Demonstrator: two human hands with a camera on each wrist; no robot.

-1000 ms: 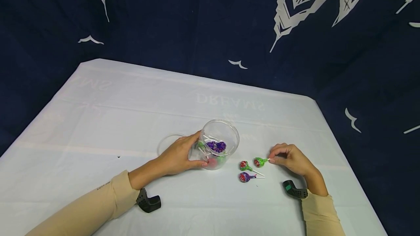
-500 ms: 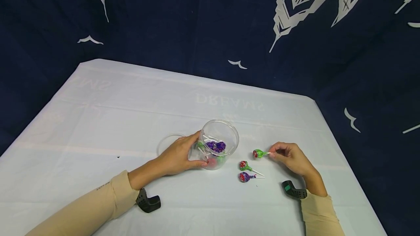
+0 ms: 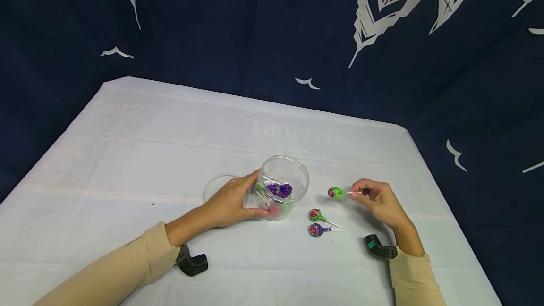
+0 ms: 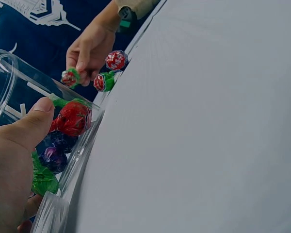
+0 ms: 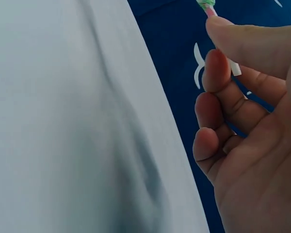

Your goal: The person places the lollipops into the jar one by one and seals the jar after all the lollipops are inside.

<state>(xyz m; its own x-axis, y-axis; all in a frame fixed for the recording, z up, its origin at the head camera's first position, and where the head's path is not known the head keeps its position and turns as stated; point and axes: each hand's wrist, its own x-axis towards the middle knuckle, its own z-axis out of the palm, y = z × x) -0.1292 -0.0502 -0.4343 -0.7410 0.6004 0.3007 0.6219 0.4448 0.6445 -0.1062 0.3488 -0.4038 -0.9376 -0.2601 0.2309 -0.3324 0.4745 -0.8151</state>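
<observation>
My left hand (image 3: 231, 202) grips a clear plastic jar (image 3: 299, 178) from its left side, thumb in front. Inside the jar lie several wrapped lollipops; a red one (image 4: 75, 119), a purple one (image 4: 53, 159) and a green one (image 4: 43, 179) show through the wall in the left wrist view. My right hand (image 3: 380, 202) pinches the white stick of a green-and-red lollipop (image 3: 335, 192) between thumb and fingers, above the table and right of the jar. Below it on the table lie another green-and-red lollipop (image 3: 316, 215) and a purple-and-red lollipop (image 3: 317, 230), sticks pointing right.
A clear round lid (image 3: 208, 188) lies on the table left of the jar, partly behind my left hand. White cloth covers the table (image 3: 170, 155). A dark blue curtain (image 3: 212, 37) with white prints hangs beyond its far edge.
My right hand has lifted the green-and-red lollipop off the table, a little away from the other two. My left hand and the jar stay in place.
</observation>
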